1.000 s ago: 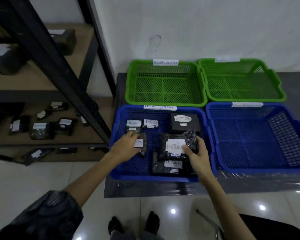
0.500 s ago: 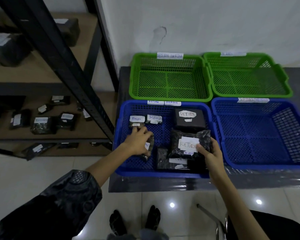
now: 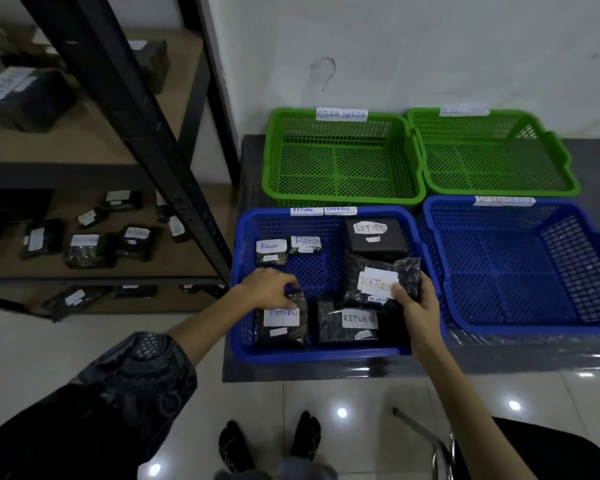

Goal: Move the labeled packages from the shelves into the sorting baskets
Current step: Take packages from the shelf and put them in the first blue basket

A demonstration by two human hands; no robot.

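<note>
**Over the near blue basket: two bags going down**

Over the blue basket (image 3: pixel 321 355), your right hand (image 3: pixel 418 304) pinches a black bag (image 3: pixel 378 282) marked RETURN. The bag sits at 10 o'clock from that hand, its long side running 9 to 3. Your left hand (image 3: pixel 269 287) curls its fingers on the top of a small bag (image 3: pixel 283 318), which lies at 5 o'clock from it, long side pointing 12 to 6. I think both bags just need letting go. More bags (image 3: pixel 87 249) wait on the shelf (image 3: pixel 94 271), nearer your left hand.
</note>
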